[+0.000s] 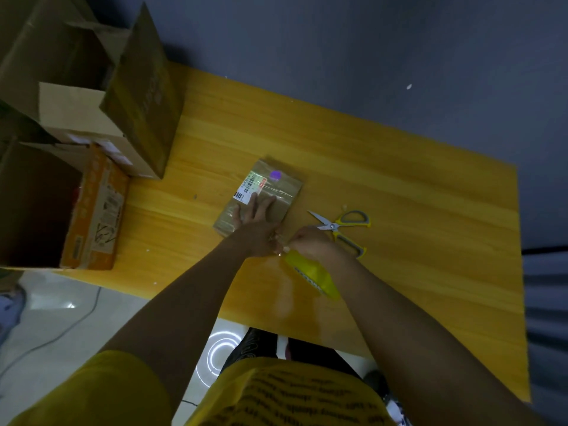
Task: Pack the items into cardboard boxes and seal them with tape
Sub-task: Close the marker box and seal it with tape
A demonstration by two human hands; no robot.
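Left hand (pixel 256 215) presses flat on the closed, partly taped small box (pixel 261 198). Right hand (pixel 307 242) grips the tape roll (pixel 313 276); sealing appears unfinished, with scissors (pixel 344 226) unused nearby.

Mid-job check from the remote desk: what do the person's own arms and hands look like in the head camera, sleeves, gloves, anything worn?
Both hands are bare, with no gloves: the left hand and the right hand. The forearms are uncovered too, and no watch, band or ring shows on them. The only clothing on the arms is the short yellow sleeve at the left shoulder, part of a yellow T-shirt with dark lettering across its front.
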